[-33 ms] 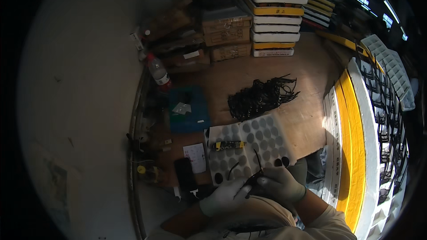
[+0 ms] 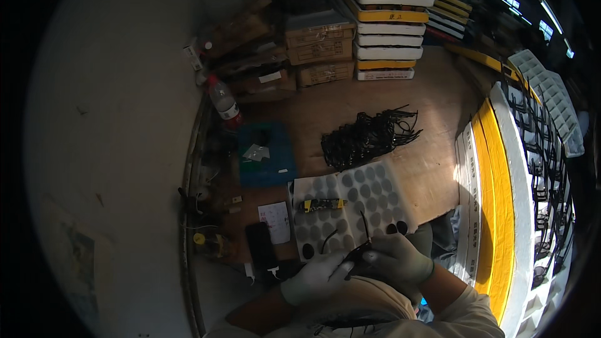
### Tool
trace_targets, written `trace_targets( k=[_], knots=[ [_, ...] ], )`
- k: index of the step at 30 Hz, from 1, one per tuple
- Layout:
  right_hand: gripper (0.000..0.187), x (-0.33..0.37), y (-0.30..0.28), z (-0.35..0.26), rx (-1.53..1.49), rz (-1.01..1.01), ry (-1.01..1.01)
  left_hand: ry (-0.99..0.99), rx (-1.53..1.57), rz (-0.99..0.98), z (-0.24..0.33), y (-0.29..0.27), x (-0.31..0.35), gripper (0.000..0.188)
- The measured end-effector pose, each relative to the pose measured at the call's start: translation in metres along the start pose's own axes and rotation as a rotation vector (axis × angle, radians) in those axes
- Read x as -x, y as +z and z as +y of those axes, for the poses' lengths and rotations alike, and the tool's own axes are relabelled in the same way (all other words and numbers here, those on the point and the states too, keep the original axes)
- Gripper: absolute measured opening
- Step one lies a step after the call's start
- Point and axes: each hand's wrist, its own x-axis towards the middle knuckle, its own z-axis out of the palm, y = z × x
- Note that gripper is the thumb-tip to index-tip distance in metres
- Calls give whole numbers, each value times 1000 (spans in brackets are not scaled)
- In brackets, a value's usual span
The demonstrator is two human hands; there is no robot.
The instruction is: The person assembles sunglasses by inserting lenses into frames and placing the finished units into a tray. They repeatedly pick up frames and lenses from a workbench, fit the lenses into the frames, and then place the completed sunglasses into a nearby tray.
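Two gloved hands worked a small black part with thin wires at the lower centre of the frame.

The left hand (image 2: 316,278) and the right hand (image 2: 397,256) met over the black part (image 2: 355,255), both pinched shut on it, just below the grey tray with round pockets (image 2: 369,191) on the wooden tabletop (image 2: 432,119). The part looked light and small, its wires thin and springy, one curling up over the tray; it probably bent easily and could slip in gloves, so a hold on the stiffer body seemed safer than on the wires. A heap of similar black wires (image 2: 366,138) lay above the tray at mid-frame, a blue box (image 2: 266,156) to its left.
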Motion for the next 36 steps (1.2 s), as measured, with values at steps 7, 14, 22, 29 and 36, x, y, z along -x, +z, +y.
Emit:
trace_targets(
  k=[7,14,22,29,36],
  knots=[
    [26,-7,-23,-23,442,-151,-124,53,112,-3,3,-1,-3,22],
    [19,10,18,22,-258,183,124,40,124,-60,9,-6,-5,22],
    [18,14,28,39,-233,231,123,-74,110,3,0,8,-4,23],
    [22,25,13,11,83,247,130,91,-60,-2,-7,19,-11,25],
    [28,27,9,3,187,234,9,151,-99,12,-6,20,-13,19]
  ],
)
